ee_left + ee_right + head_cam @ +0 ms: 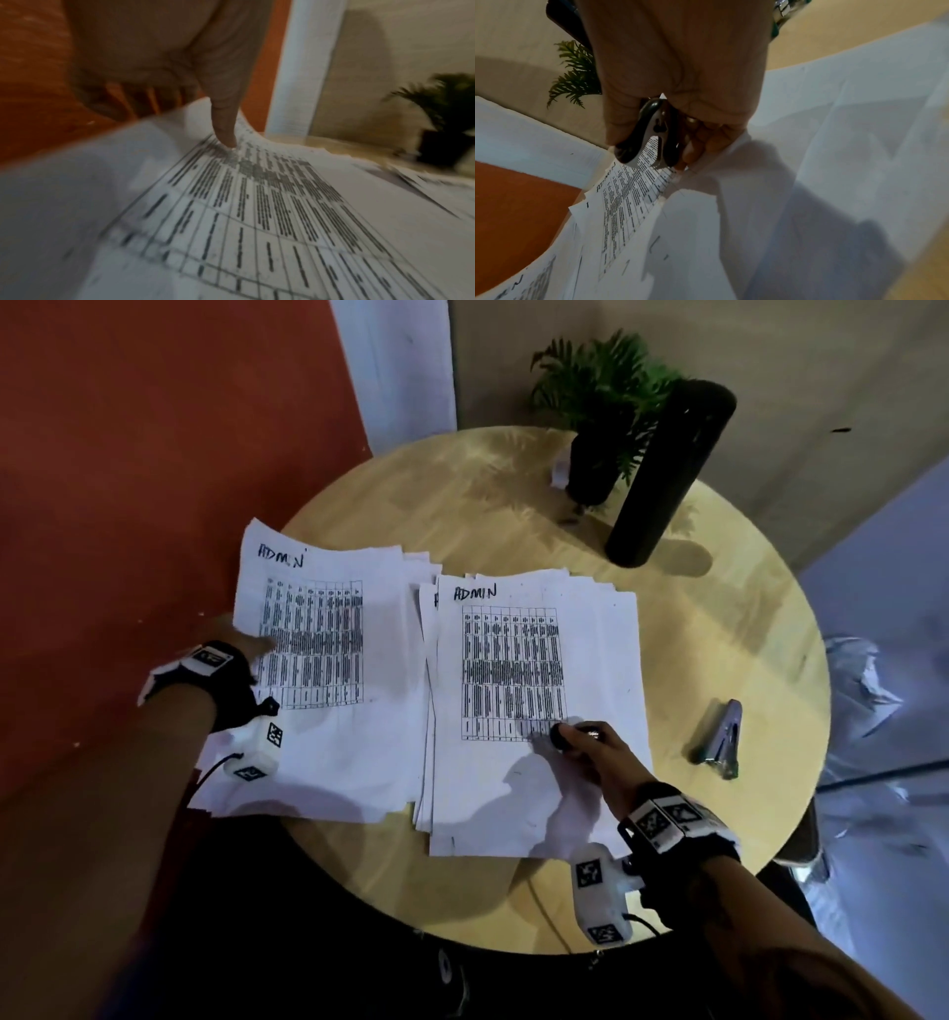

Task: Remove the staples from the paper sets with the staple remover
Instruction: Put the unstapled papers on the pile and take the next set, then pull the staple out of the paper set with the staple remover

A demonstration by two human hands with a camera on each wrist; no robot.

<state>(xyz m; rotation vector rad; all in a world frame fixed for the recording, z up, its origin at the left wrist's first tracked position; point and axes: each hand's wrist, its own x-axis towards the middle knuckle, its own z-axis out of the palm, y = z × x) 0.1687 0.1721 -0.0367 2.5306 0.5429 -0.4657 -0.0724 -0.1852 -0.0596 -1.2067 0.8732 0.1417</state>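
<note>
Two paper sets headed ADMIN lie side by side on the round wooden table [693,634]. My left hand [246,642] holds the left paper set [359,752] at its left edge, thumb [226,140] pressed on the printed grid and the fingers under the sheet. My right hand [590,747] grips the black and metal staple remover [562,737] over the lower part of the right paper set [539,788]. In the right wrist view the staple remover [649,134] points its metal teeth down at the page, and loose staples [654,243] lie on the paper nearer the camera.
A grey stapler [716,739] lies on the table to the right of the papers. A potted plant [601,403] and a tall black cylinder [667,474] stand at the back. The left pile overhangs the table edge beside an orange wall [128,505].
</note>
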